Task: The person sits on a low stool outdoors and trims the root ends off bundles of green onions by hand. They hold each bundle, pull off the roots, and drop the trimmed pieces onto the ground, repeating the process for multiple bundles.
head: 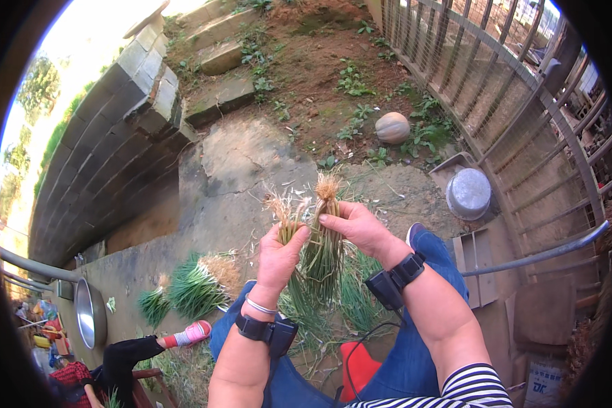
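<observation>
My left hand [280, 250] grips a smaller bunch of scallions [287, 224], roots up, with the green leaves hanging below. Close beside it, my right hand [359, 227] holds a thicker bunch of scallions [327, 245] just under its tuft of tan roots [327, 186], thumb across the stalks. The two bunches are side by side, and their leaves overlap below. On the ground between my legs lie loose scallions [359, 290]. To the left are a large pile of scallions [196, 285] with its roots facing right and a smaller bundle [154, 306].
A person's pink shoe [199, 331] reaches in at the lower left, near a metal basin [89, 312]. On the right stand an upturned metal pot [468, 194] and a slatted fence [469, 61]. A pumpkin [392, 127] lies ahead; a block wall [107, 137] rises left.
</observation>
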A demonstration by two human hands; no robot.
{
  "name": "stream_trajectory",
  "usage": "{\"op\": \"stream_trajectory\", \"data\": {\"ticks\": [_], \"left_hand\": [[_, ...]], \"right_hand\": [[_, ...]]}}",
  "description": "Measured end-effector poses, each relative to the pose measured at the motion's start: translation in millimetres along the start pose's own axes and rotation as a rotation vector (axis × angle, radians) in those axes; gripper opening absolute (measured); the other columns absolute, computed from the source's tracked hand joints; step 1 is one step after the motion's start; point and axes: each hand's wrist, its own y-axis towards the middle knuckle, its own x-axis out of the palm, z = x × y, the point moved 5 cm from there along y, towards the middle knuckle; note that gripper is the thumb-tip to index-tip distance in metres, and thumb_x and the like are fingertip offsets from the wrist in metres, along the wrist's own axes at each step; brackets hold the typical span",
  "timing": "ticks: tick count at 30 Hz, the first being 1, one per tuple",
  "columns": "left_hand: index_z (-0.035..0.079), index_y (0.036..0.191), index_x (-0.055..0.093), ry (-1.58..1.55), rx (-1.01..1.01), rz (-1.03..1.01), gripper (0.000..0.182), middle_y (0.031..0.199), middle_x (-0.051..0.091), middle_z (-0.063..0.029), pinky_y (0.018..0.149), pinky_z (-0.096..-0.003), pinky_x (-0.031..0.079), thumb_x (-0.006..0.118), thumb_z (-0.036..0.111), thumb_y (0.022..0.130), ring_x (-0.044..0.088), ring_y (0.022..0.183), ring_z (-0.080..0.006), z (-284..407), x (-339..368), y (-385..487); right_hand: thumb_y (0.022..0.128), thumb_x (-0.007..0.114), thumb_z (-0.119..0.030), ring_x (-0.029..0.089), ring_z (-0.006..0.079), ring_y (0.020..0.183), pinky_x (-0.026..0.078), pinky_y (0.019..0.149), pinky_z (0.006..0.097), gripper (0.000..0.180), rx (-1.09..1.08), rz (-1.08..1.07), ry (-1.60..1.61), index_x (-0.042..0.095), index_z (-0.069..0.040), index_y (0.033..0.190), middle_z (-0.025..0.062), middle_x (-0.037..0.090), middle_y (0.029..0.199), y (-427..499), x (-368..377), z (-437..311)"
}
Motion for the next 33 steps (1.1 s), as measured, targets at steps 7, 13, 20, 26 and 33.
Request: {"op": "stream_trajectory", "data": {"ticks": [7,13,20,26,33], "left_hand": [[0.001,0.097,0.065,0.079,0.097,-0.04,0.015,0.086,0.065,0.0002,0.068,-0.0201,0.047,0.069,0.005,0.083,0.057,0.078,-0.0049,2.5,7.0,5.7],[0.005,0.094,0.064,0.022,-0.298,-0.189,0.01,0.072,0.057,0.0055,0.046,-0.0178,0.035,0.063,0.014,0.089,0.045,0.058,-0.0009,-2.6,8.1,-3.4],[0.007,0.084,0.057,-0.147,-0.327,-0.274,0.013,0.068,0.047,0.0037,0.043,-0.0185,0.029,0.058,0.018,0.092,0.037,0.052,-0.0035,4.0,19.7,-5.9],[0.006,0.076,0.048,-0.421,-0.215,-0.376,0.022,0.07,0.048,-0.0042,0.047,-0.0219,0.033,0.046,0.018,0.094,0.042,0.057,-0.0094,28.1,3.1,-9.0],[0.007,0.079,0.051,-0.148,-0.045,-0.225,0.023,0.069,0.053,-0.0016,0.049,-0.0235,0.041,0.054,0.024,0.095,0.047,0.056,-0.0094,19.8,-3.2,0.6]], "right_hand": [[0.088,0.063,-0.01,0.06,0.0102,0.089,0.05,0.08,0.0267,0.025,0.043,-0.061,-0.075,0.06,0.0,0.111,0.0038,0.064,0.101,-1.6,6.5,3.6],[0.086,0.063,-0.01,0.056,0.0066,0.085,0.048,0.076,0.0248,0.023,-0.039,-0.014,-0.467,0.061,-0.001,0.107,0.0005,0.064,0.094,0.8,-1.2,3.5],[0.085,0.063,-0.015,0.057,0.0128,0.071,0.047,0.064,0.0307,0.015,-0.277,0.014,-0.44,0.06,-0.002,0.089,0.005,0.063,0.077,-2.3,1.9,-1.4],[0.084,0.062,-0.02,0.058,0.0399,0.08,0.046,0.069,0.0434,0.017,-0.371,0.351,-1.104,0.059,-0.004,0.09,0.0175,0.06,0.08,-9.9,-34.3,-27.6],[0.088,0.062,-0.01,0.056,0.0062,0.082,0.047,0.072,0.0249,0.018,-0.036,0.068,-0.251,0.061,-0.001,0.103,-0.0001,0.063,0.096,-9.5,-28.7,-17.7]]}}
